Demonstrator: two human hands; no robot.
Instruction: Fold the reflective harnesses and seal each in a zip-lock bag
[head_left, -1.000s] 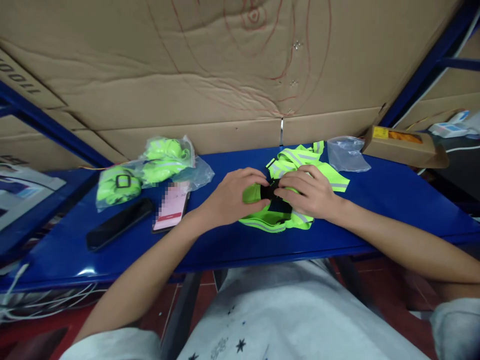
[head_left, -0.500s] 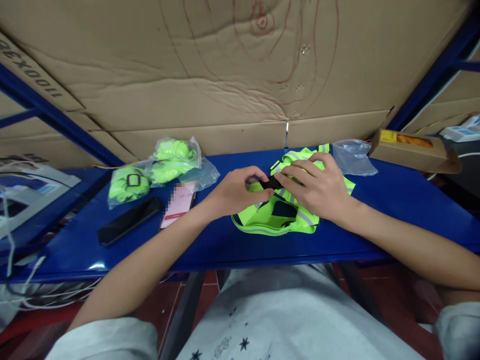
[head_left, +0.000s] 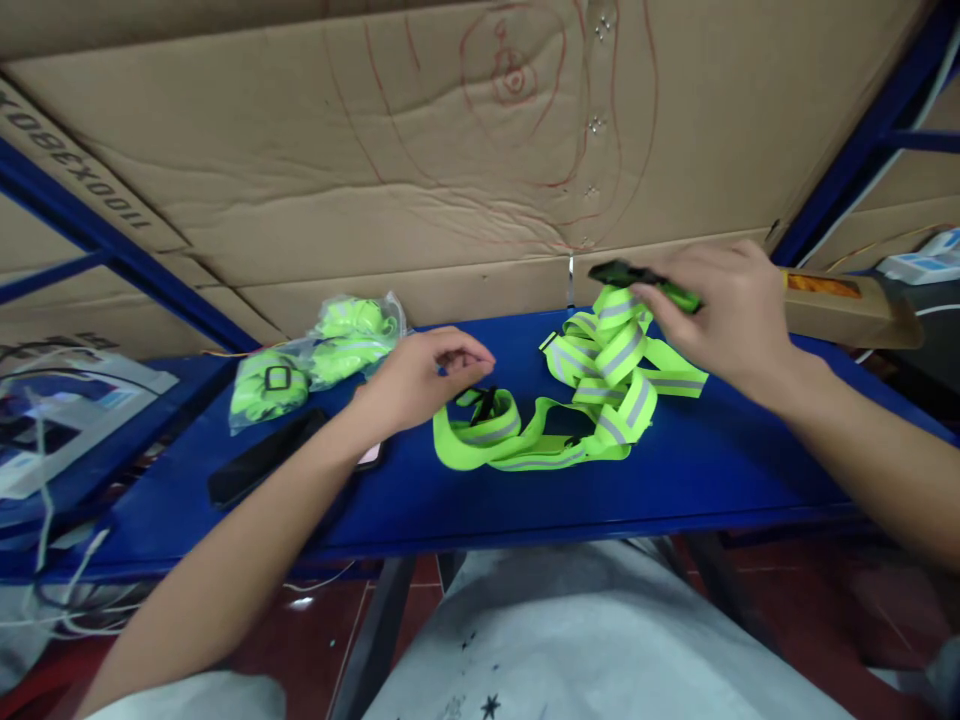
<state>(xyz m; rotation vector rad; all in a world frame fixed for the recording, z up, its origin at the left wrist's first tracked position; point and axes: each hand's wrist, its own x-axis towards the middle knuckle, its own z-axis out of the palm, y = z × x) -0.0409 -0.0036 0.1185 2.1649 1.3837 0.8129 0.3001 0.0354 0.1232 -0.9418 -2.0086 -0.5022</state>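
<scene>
A neon green reflective strap (head_left: 570, 400) with grey stripes lies spread on the blue table (head_left: 750, 460). My right hand (head_left: 720, 300) is raised above the table's back right and is closed on one end of the strap, where a black buckle (head_left: 619, 272) sticks out. The strap hangs from it down to the pile. My left hand (head_left: 420, 375) hovers just left of the strap's other end, fingers curled with nothing visibly in them. A second black buckle (head_left: 480, 400) lies on the table close to those fingertips.
Clear bags of folded green straps (head_left: 322, 345) lie at the back left. Two phones (head_left: 262, 465) lie left of my left forearm. Cardboard sheets (head_left: 450, 150) wall off the back. A long cardboard box (head_left: 847, 295) sits at the right, and cables hang at the far left.
The hands were together over the bunched strap. My right hand has lifted one buckle end up and to the right, which unfolds the strap. My left hand has let go and drawn slightly left.
</scene>
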